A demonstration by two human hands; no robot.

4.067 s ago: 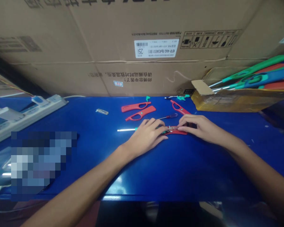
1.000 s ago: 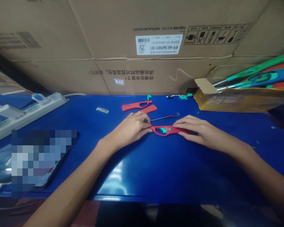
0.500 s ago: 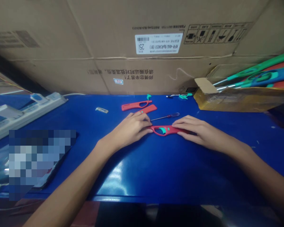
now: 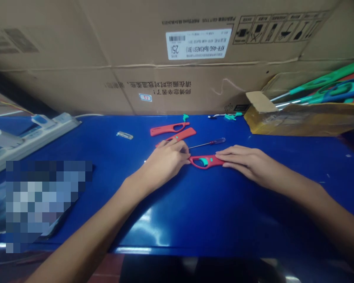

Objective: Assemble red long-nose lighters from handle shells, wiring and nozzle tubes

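Both of my hands hold a red utility lighter (image 4: pixel 205 162) with a green trigger, level just above or on the blue table. My left hand (image 4: pixel 172 157) pinches its narrow nozzle end, and those fingertips hide that end. Around the handle end my right hand (image 4: pixel 243 159) is closed, fingers nearly straight, covering the tip of the handle. Just behind the lighter lies a screwdriver (image 4: pixel 216 141) with a clear purplish handle. Two red lighter shell halves, one straight (image 4: pixel 162 130) and one angled (image 4: pixel 186 134), lie beyond my left hand, which partly covers the angled one.
Small green parts (image 4: pixel 232 116) and a green piece (image 4: pixel 185 117) lie at the table's back. A clear tank (image 4: pixel 124 135) sits left. An open carton (image 4: pixel 297 122) of lighters stands right, a power strip (image 4: pixel 32 137) left, and a large cardboard box (image 4: pixel 135 47) behind.
My head view has shifted slightly. My right hand has slid a little along the handle, with its fingers flatter together; the left hand keeps its pinch on the lighter.
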